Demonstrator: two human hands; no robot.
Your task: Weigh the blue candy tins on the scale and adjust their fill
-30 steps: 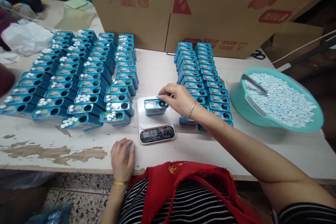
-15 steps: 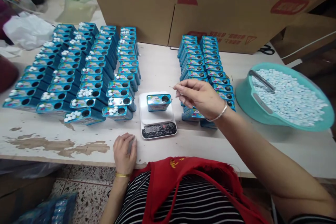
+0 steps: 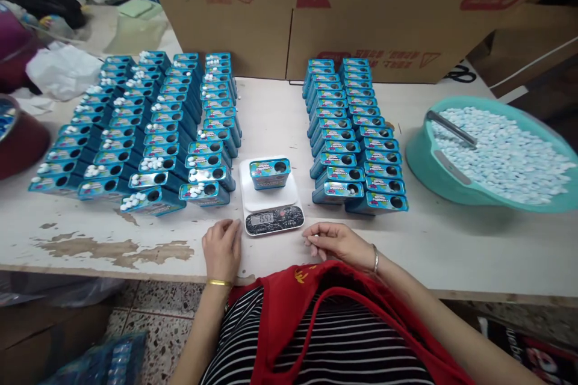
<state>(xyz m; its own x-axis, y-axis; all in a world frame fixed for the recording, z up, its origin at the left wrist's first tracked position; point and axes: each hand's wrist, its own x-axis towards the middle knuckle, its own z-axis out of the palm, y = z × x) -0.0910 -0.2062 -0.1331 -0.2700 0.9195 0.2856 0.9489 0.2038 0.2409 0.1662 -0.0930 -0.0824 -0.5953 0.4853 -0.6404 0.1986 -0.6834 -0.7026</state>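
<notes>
A small blue tin [image 3: 270, 174] with a round opening in its top stands on the white kitchen scale [image 3: 271, 200], whose display shows digits. My right hand [image 3: 338, 243] is just right of the scale's front, low over the table, its fingertips pinched on a small white candy [image 3: 316, 237]. Left of the scale, my left hand [image 3: 222, 251] rests on the table with fingers loosely bent and apart, holding nothing that I can see. Rows of similar blue tins [image 3: 336, 159] stand to the right. More blue tins [image 3: 203, 191] stand to the left, many with white candies on their tops.
A turquoise basin [image 3: 445, 177] full of white candies, with a metal scoop [image 3: 451, 129] in it, stands at the right. Large cardboard boxes [image 3: 361, 6] wall off the back. A dark red tub [image 3: 27, 141] and a crumpled white bag [image 3: 63, 71] are at far left.
My right hand has drawn back from beside the tin toward the table's front edge. The digits on the scale have changed. My left hand stays beside the scale.
</notes>
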